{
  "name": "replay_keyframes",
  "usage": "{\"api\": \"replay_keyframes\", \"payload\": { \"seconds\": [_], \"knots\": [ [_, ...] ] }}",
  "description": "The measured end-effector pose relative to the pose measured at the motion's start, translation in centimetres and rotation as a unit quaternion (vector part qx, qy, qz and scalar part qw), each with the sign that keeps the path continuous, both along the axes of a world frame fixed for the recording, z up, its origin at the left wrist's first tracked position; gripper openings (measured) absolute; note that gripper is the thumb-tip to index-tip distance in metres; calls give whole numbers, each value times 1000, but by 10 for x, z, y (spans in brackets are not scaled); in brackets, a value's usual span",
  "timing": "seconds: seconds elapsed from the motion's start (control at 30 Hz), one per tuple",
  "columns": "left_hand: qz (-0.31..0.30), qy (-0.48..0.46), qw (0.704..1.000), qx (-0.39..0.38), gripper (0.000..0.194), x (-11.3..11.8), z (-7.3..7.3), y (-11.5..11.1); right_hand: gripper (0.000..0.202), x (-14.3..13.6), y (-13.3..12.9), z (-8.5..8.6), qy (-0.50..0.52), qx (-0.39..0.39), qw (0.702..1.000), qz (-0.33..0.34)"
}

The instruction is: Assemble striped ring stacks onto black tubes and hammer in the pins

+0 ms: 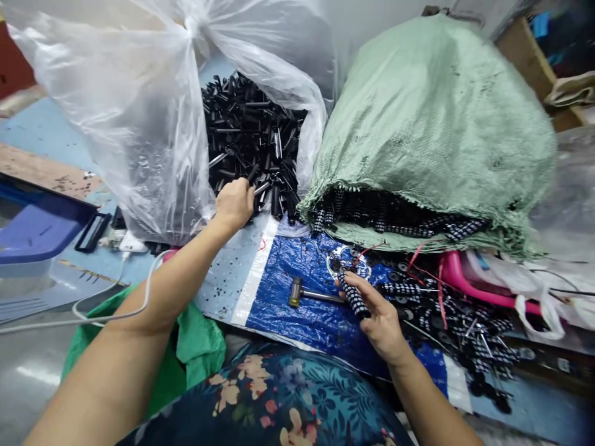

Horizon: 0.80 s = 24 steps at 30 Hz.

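My left hand (235, 201) is curled at the front of a pile of small black plastic pieces (260, 133) in an open clear plastic bag (153, 130). One black piece sticks out beside its fingers, whose tips are hidden. My right hand (383, 322) is wrapped round a black-and-white checkered handle grip (354, 297), held tilted above a blue plastic sheet (283, 260). Just left of that grip lies a small hammer (320, 296) with a yellow-tipped head.
A green woven sack (432, 111) opens toward me, full of checkered grips. More grips and black discs (483, 347) lie heaped at right, near a pink basket rim (458, 275). A white cable (149, 288) crosses my left forearm. A purple bin (41, 229) stands at left.
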<state>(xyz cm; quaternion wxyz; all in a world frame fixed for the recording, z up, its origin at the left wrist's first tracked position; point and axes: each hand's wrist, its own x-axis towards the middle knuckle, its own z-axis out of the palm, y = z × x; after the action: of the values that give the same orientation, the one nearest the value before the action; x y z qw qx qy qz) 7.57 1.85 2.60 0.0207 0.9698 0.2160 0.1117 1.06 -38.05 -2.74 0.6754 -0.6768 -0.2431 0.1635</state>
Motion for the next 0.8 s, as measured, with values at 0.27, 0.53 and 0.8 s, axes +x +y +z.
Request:
{"api": "replay_keyframes", "payload": {
  "seconds": [0.27, 0.53, 0.8],
  "knots": [
    [20, 84, 996, -32, 29, 15, -2, -3, 72, -8, 28, 10, -10, 14, 999, 46],
    [-219, -79, 958, -171, 33, -70, 4, -50, 78, -4, 7, 10, -70, -62, 995, -32],
    [-315, 24, 939, -140, 36, -109, -40, -100, 83, 7, 47, 13, 35, -6, 999, 38]
  ]
}}
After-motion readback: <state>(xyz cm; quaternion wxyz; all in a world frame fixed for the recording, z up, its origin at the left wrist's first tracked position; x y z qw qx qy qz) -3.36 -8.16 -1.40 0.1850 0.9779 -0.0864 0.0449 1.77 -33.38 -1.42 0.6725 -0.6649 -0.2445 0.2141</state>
